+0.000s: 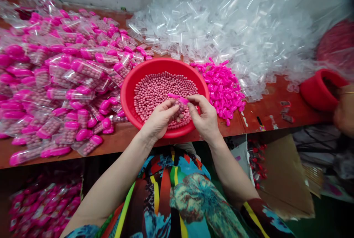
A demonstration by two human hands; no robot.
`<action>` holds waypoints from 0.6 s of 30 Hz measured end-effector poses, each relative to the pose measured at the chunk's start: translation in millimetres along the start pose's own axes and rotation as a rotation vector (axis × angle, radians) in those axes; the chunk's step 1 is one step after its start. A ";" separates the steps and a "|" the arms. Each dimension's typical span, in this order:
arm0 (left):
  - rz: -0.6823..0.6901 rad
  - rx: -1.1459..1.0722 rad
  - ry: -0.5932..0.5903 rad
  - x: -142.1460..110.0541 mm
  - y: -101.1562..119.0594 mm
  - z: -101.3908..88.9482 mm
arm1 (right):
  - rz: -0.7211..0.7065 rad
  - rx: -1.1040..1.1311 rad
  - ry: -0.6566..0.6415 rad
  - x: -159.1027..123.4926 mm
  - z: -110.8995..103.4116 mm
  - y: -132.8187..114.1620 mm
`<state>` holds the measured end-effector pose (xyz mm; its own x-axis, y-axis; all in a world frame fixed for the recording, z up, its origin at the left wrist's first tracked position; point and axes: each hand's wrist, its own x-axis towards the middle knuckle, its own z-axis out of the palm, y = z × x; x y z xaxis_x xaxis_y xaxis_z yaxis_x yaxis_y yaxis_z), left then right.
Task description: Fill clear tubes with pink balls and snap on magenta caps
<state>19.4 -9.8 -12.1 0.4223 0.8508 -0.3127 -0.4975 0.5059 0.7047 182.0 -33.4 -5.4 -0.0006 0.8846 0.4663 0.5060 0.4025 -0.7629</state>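
Both my hands meet over a red plastic basin (129, 114) of small pink beads (155, 87). My left hand (160, 117) is closed around a small container of pink beads, mostly hidden by the fingers. A bright pink cap (183, 100) sits at the container's end, and a pink strip sticks out to its left. My right hand (204, 115) pinches this cap between thumb and fingers. Whether the cap is fully seated I cannot tell. Just right of the basin lies a heap of loose pink caps (221, 87).
Filled, pink-capped containers (74, 79) pile up on the left of the reddish-brown table (301, 111). Behind the basin spreads a large heap of clear empty containers (221, 24). At far right, another person's hand (344, 111) is beside a red pot (315, 90). A cardboard box (287, 179) stands below.
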 end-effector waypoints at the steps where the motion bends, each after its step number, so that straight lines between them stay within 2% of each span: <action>1: 0.004 0.009 0.000 -0.4 0.0 0.2 | 0.040 0.027 0.016 0.1 1.4 0.2; 9: 0.029 0.023 0.035 -0.5 -1.1 1.3 | 0.146 0.060 -0.014 -0.4 5.6 2.9; 14: 0.058 0.012 0.040 0.5 -4.6 1.4 | 0.028 -0.019 -0.058 0.2 3.3 -4.1; 18: 0.089 0.028 0.044 -3.0 -7.1 2.7 | -0.062 -0.112 -0.034 -3.7 7.3 -7.7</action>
<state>23.8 -16.3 -14.4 0.3433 0.8979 -0.2754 -0.5097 0.4244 0.7484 171.8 -38.1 -4.6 -0.0629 0.8670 0.4942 0.5974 0.4294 -0.6773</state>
